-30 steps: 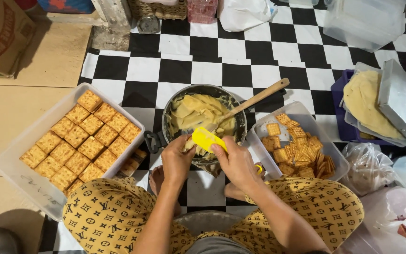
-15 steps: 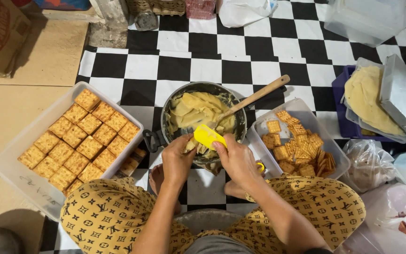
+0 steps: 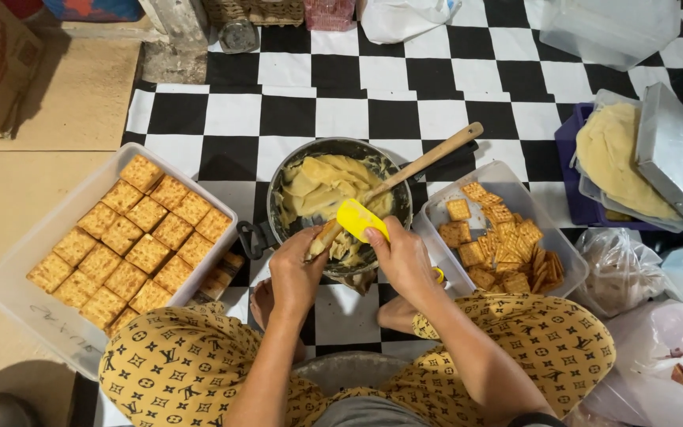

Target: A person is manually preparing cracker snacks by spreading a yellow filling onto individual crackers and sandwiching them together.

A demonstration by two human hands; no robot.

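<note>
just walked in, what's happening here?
A person sits on a checkered floor over a pan of pale yellow filling. The right hand holds a yellow spatula; the left hand holds a cracker at the pan's rim, filling being spread on it. A wooden spoon rests in the pan. To the left, a tray is packed with neat rows of crackers; to the right, a tub holds loose ones.
</note>
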